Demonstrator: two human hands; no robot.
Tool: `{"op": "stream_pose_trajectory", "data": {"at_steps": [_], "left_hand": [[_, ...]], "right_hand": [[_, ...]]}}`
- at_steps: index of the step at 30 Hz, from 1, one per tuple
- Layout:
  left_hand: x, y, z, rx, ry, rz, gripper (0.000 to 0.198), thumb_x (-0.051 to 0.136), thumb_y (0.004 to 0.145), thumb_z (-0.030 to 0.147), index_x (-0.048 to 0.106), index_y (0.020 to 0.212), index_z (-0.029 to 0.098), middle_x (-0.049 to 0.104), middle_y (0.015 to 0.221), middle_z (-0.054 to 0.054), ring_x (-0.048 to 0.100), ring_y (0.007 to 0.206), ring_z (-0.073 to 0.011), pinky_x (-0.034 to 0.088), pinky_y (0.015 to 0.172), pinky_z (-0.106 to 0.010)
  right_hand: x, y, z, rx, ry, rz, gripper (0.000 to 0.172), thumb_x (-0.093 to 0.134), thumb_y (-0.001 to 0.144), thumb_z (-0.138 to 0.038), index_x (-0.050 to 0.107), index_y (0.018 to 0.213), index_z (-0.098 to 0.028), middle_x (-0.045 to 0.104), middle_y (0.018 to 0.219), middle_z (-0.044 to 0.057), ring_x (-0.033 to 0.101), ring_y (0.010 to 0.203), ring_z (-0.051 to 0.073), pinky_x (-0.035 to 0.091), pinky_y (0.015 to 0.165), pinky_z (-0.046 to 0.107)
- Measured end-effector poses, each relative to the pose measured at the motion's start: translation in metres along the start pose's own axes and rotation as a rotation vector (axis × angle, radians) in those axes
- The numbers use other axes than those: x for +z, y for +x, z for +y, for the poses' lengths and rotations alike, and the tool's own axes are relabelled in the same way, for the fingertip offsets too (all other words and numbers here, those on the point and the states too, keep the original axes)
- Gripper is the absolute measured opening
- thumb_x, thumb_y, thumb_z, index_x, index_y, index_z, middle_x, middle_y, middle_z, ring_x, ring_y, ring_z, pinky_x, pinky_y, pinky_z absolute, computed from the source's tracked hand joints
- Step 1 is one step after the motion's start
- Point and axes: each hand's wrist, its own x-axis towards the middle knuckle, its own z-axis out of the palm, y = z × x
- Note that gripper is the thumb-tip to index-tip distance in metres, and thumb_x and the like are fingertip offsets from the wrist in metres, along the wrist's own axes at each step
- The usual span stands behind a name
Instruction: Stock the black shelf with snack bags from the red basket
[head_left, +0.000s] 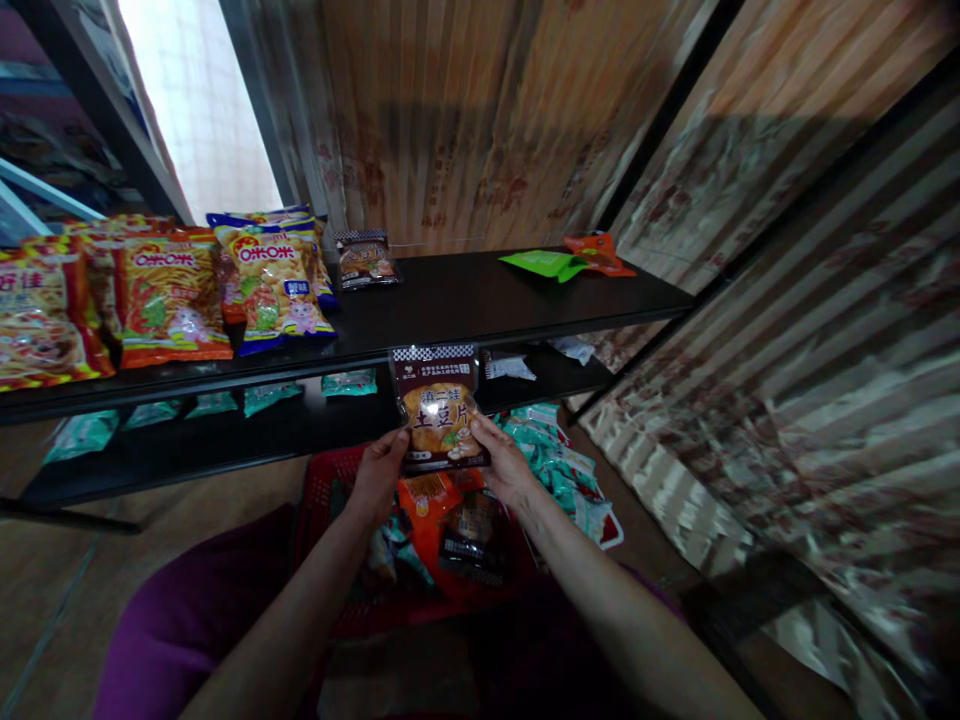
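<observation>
A dark brown snack packet [439, 408] with a checkered top edge is held upright in front of the black shelf. My left hand [381, 470] grips its lower left corner, fingers closed on it. My right hand [504, 462] pinches its lower right corner. Beneath both hands sits a red basket [324, 490] holding orange, teal and dark packets. A matching brown packet [365, 259] stands on the top shelf [465, 300] near its back.
Yellow, red and blue snack bags [274, 280] line the top shelf's left half. A green packet [546, 263] and an orange packet [596, 252] lie at its right end. Teal packets [262, 397] fill the lower shelf. Bamboo-patterned walls close in on the right.
</observation>
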Motion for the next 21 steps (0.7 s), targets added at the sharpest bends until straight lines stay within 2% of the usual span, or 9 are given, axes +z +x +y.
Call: {"op": "stream_pose_trajectory", "data": {"at_steps": [4,8,11,16,21], "left_hand": [[0.002,-0.005,0.001,-0.054,-0.027,-0.058,0.037,0.08,0.06,0.027,0.071,0.093,0.014,0.074,0.088,-0.008,0.068,0.09,-0.0238,0.053,0.081,-0.036],[0.003,-0.003,0.001,-0.038,-0.036,0.002,0.028,0.072,0.066,0.022,0.07,0.094,0.015,0.074,0.089,-0.008,0.068,0.091,-0.023,0.054,0.081,-0.036],[0.004,0.0,0.001,-0.021,-0.029,0.022,0.027,0.069,0.069,0.021,0.07,0.095,0.016,0.073,0.087,-0.007,0.068,0.092,-0.0227,0.054,0.082,-0.036],[0.005,-0.004,0.005,-0.023,-0.041,-0.11,0.036,0.071,0.064,0.016,0.069,0.101,0.015,0.072,0.099,-0.009,0.065,0.101,-0.0237,0.05,0.089,-0.036],[0.002,-0.013,0.008,-0.078,-0.046,-0.204,0.051,0.069,0.059,0.007,0.066,0.109,0.017,0.069,0.112,-0.009,0.063,0.106,-0.0238,0.047,0.094,-0.036]], "right_hand": [[-0.006,-0.002,-0.003,0.002,-0.03,-0.038,0.043,0.08,0.065,-0.034,0.068,0.104,-0.024,0.075,0.096,0.001,0.07,0.082,0.018,0.056,0.079,0.031],[-0.009,-0.009,-0.008,0.054,-0.08,-0.125,0.045,0.079,0.067,-0.03,0.065,0.11,-0.028,0.074,0.097,-0.001,0.069,0.082,0.017,0.057,0.076,0.032],[-0.009,-0.015,-0.011,0.1,-0.104,-0.206,0.045,0.079,0.064,-0.021,0.064,0.106,-0.028,0.072,0.099,-0.002,0.069,0.087,0.017,0.058,0.079,0.035],[-0.013,-0.018,-0.011,0.082,-0.116,-0.212,0.043,0.078,0.066,-0.021,0.062,0.106,-0.027,0.071,0.097,-0.003,0.069,0.082,0.015,0.058,0.077,0.035],[-0.014,-0.019,-0.013,0.069,-0.12,-0.206,0.046,0.079,0.063,-0.018,0.063,0.105,-0.026,0.071,0.098,-0.002,0.068,0.087,0.016,0.058,0.079,0.035]]}}
